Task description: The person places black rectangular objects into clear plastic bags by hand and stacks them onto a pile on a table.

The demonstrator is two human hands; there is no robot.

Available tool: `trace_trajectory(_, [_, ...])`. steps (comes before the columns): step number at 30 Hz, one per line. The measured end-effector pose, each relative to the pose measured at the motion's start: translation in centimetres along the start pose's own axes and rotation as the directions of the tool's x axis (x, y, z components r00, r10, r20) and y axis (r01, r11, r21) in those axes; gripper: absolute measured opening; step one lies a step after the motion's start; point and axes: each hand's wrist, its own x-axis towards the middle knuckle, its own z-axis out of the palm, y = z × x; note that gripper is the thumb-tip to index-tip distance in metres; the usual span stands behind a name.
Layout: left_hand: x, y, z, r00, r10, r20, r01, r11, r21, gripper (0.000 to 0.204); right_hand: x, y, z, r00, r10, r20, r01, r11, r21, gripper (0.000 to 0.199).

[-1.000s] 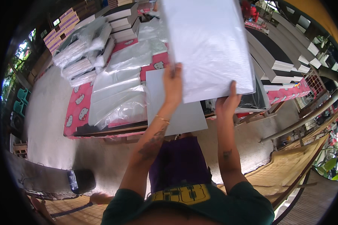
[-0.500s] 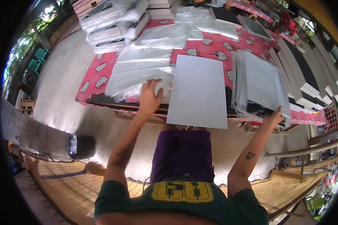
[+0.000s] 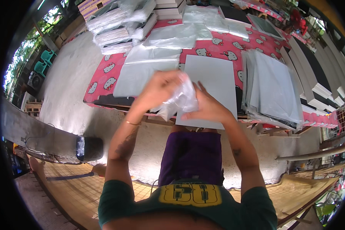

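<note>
A crumpled clear plastic bag is bunched in my left hand, whose fingers are closed on its upper edge and blurred by motion. Facing it from the right is my right hand, thumb and fingers spread around the bag's side; whether it touches the plastic I cannot tell. Beneath both hands lies a plain white rectangular sheet, overhanging the table's near edge. On its left rests a pile of flat clear plastic bags. To its right is a stack of white sheets in clear plastic.
The table has a pink patterned cover. Plastic-wrapped bundles are piled at the far left, and more clear plastic lies farther back. Thick white and black stacks line the right side. Green chairs stand beyond on the left.
My left hand has lifted a plastic bag off the left pile and brought it over the white sheet. My right hand has left the right stack and come in beside the bag.
</note>
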Motion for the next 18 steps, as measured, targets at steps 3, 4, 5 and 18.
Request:
trace_trajectory(3, [0.5, 1.2, -5.5, 0.849, -0.173, -0.499, 0.211, 0.977, 0.020, 0.041, -0.5, 5.1, -1.3, 0.987, 0.124, 0.106, -0.123, 0.992, -0.009, 0.030])
trace_trajectory(4, [0.0, -1.3, -8.2, 0.809, -0.121, -0.575, 0.168, 0.985, 0.029, 0.043, -1.5, 6.7, -2.2, 0.981, 0.188, 0.042, -0.192, 0.963, 0.187, 0.030])
trace_trajectory(5, [-0.4, -2.8, -9.4, 0.779, -0.148, -0.609, 0.213, 0.976, 0.036, 0.044, -2.8, 8.4, -3.4, 0.963, 0.268, -0.016, -0.242, 0.892, 0.381, 0.030])
trace_trajectory(18, [-0.2, -11.8, -5.8, 0.822, -0.302, -0.483, 0.431, 0.884, 0.180, 0.030, -4.4, 8.5, 0.8, 0.595, 0.731, -0.334, 0.087, 0.355, 0.931, 0.048])
